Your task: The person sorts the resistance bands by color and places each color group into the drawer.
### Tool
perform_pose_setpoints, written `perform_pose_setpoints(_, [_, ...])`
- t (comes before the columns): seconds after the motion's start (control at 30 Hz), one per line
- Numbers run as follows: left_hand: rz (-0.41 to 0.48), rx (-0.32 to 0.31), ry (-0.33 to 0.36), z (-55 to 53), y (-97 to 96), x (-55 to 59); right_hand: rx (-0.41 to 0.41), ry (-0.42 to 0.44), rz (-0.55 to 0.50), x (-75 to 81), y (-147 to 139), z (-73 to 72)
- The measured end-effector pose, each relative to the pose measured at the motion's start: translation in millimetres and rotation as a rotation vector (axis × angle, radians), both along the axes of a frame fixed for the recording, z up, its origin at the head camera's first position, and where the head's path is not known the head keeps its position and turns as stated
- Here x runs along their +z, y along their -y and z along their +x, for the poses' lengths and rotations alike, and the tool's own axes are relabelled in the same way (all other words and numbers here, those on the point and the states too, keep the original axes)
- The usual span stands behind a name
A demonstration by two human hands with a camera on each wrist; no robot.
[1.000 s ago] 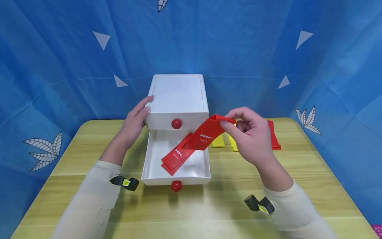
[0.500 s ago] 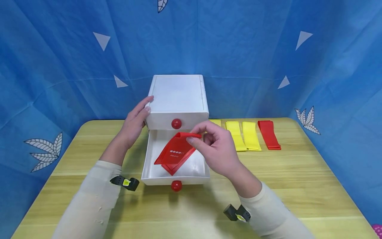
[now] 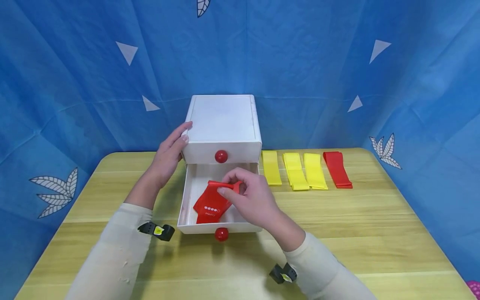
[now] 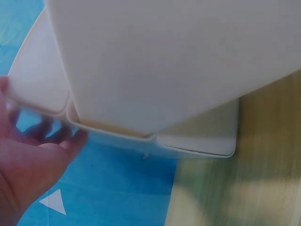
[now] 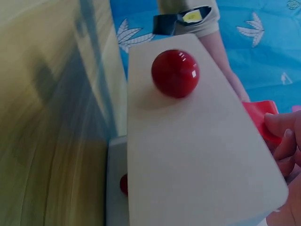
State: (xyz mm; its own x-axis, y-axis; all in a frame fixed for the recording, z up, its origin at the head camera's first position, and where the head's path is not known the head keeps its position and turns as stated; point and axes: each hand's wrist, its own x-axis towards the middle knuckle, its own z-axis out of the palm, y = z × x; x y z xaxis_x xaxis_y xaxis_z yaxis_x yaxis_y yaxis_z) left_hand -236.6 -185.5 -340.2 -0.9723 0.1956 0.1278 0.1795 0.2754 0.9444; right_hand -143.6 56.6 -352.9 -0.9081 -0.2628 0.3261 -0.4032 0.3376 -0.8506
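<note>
My right hand (image 3: 253, 196) pinches a folded red resistance band (image 3: 211, 201) between thumb and fingers, low inside the pulled-out lower drawer (image 3: 249, 227) of a small white cabinet (image 3: 225, 118). White dots and the word "Heavy" are printed on the band. It covers most of another red band lying in the drawer. In the right wrist view, the drawer front with its red knob (image 5: 175, 74) hides most of the inside. My left hand (image 3: 168, 156) rests against the cabinet's upper left front edge, and its fingers (image 4: 66, 141) show at that edge in the left wrist view.
Right of the cabinet lie several folded bands on the wooden table (image 3: 360, 233): a yellow band (image 3: 271, 168), two more yellow ones and a red band (image 3: 338, 170). The upper drawer, with a red knob (image 3: 221, 156), is closed. A blue curtain (image 3: 300, 62) hangs behind.
My right hand has moved left and down with the red band, from beside the cabinet to inside the lower drawer. The left hand stays where it was.
</note>
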Motion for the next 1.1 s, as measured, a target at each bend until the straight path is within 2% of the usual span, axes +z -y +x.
perform_pose_setpoints(0.33, [-0.012, 0.006, -0.002, -0.3, -0.4, -0.4, -0.064, 0.014, 0.072, -9.8, -2.1, -14.0])
perform_pose_setpoints(0.57, [-0.02, 0.009, 0.002, -0.5, 0.1, -0.4, -0.153, 0.042, 0.19, -11.6, -5.1, -21.7])
perform_pose_setpoints(0.83, [-0.016, 0.007, 0.0, -0.4, -0.1, -1.2, -0.171, 0.051, 0.28, -10.9, -4.5, -26.2])
perform_pose_setpoints(1.1, [-0.011, 0.002, -0.007, -0.5, 0.2, -1.2, -0.209, 0.068, 0.303, -10.8, -4.7, -28.7])
